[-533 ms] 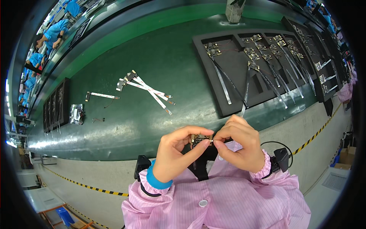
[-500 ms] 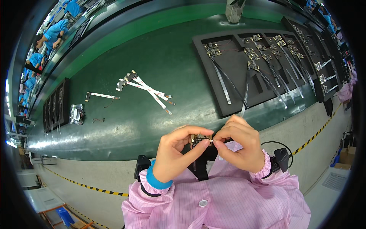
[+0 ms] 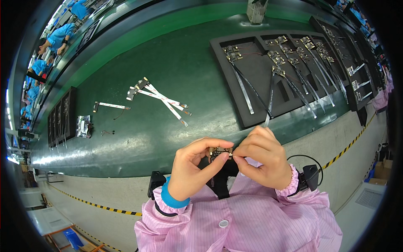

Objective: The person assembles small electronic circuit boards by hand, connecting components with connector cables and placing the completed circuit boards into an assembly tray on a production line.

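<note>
My left hand [image 3: 191, 166] is closed, gripping a small dark circuit board [image 3: 219, 152] by its edges between thumb and fingers, just in front of my chest. Gold-coloured spots and tiny parts show on the board's face. Thumb and index finger of my right hand [image 3: 262, 157] pinch together at the board's right edge, beside a tiny pale part. Whatever lies inside that pinch is hidden by the fingertips. Behind the right knuckles a silvery flat cable end [image 3: 267, 121] sticks up; I cannot tell whether it belongs to the hand or the tray.
A black foam tray [image 3: 247, 121] at right holds several boards with flat cables. Left of centre lie crossed white flat cables [image 3: 166, 100], a single cable piece [image 3: 112, 105] and a silver packet [image 3: 84, 126]. Another dark tray [image 3: 62, 117] stands far left. The green table's front edge curves beyond my hands.
Both hands and the board have shifted very slightly to the left. The grip and the pinch at the board's right edge look the same.
</note>
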A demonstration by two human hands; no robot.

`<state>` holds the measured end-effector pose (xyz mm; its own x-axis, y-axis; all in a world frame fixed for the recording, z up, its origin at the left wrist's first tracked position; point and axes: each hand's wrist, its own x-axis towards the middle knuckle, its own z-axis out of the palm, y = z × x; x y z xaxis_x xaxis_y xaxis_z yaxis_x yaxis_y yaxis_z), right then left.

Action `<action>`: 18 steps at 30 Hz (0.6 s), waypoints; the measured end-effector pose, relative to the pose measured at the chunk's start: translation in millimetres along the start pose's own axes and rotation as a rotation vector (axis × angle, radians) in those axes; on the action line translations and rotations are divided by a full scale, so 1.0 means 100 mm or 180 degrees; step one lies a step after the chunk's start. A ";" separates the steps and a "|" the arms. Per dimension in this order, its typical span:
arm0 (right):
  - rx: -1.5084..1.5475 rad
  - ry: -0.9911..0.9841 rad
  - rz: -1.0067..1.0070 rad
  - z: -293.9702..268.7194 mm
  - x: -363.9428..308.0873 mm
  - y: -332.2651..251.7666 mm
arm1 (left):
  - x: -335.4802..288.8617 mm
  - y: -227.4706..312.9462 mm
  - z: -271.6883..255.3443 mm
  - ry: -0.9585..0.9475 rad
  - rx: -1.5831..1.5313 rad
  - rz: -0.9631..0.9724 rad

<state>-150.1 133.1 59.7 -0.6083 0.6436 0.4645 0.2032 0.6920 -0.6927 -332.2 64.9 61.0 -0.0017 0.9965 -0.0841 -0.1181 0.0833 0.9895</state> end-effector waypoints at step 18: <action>-0.0077 -0.0271 0.0049 -0.05 -0.02 0.02 | 0.00 -0.02 0.01 -0.0074 0.0596 0.0009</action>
<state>-144.9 135.1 60.2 -0.6677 0.6248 0.4047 0.2308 0.6906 -0.6854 -331.2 64.4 59.0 0.0214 0.9965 -0.0808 0.0688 0.0791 0.9945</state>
